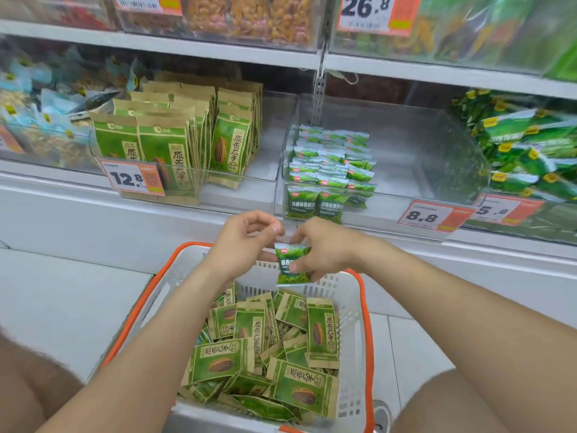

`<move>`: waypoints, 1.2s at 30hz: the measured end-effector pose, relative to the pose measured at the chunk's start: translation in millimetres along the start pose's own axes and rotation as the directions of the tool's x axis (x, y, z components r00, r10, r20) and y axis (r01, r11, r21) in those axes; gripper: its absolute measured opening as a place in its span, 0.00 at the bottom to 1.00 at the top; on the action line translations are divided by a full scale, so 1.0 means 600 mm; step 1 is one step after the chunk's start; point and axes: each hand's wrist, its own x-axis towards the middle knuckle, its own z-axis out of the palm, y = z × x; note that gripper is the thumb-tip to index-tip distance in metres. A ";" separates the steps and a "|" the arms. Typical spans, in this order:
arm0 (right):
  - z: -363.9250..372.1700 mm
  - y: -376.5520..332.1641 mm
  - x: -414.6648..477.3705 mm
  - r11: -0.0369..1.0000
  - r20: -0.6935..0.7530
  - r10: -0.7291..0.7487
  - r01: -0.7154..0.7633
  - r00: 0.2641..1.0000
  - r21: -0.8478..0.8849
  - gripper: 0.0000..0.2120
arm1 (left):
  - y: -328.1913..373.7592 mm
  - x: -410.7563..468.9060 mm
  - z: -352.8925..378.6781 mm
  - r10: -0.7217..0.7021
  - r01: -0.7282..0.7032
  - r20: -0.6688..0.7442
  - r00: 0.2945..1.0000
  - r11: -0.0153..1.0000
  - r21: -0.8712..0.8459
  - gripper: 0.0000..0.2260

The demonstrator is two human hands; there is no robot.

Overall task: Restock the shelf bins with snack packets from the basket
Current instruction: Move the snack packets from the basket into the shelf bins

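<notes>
Right hand (324, 248) pinches a small green packet (292, 264): thumb across the front, other fingers behind. The packet is upright, slightly tilted, held over the far rim of the basket. Left hand (246, 237) sits just beside it on the left, fingers curled, thumb tip close to the packet's top corner. One lower finger reaches toward the packet's left edge. Cannot tell whether the left hand touches or grips the packet. Both forearms are bare, coming in from the bottom corners.

Directly below the hands is a white basket (351, 339) with an orange rim, standing on the floor. Inside is a loose heap of brown-and-green seed packets (321, 335), lying flat and overlapping at mixed angles.

Beyond the hands, just past the right hand, is a clear shelf bin (406, 145). Stocked green packets (331, 170) of the same kind as the held one stand in rows in its left part. An 8.8 price tag (426, 215) is on its front.

Beyond and to the left of the left hand is a second clear bin (268, 135). Upright seed packets (175, 142) stand in rows inside it, and a 12.8 price tag (132, 179) is on its front.

Far to the right of the hands is a pile of larger green bags (530, 145) behind a 5.8 price tag (499, 210). Far left are pale blue packets (46, 114), blurred. The upper shelf (218, 48) carries more bins with blurred contents and a 26.8 price tag (368, 10).
</notes>
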 end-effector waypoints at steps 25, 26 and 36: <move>-0.210 0.117 0.001 0.933 -0.325 0.322 -0.239 0.889 0.271 0.08 | 0.087 0.064 0.114 0.576 -0.485 0.260 0.775 0.277 0.829 0.22; -0.212 0.115 0.008 0.940 -0.340 0.316 -0.243 0.886 0.241 0.06 | 0.083 0.065 0.116 0.573 -0.485 0.257 0.778 0.288 0.826 0.22; -0.203 0.104 0.048 0.944 -0.470 0.329 -0.294 0.819 0.148 0.31 | 0.065 0.078 0.119 0.604 -0.499 0.205 0.770 0.370 0.784 0.19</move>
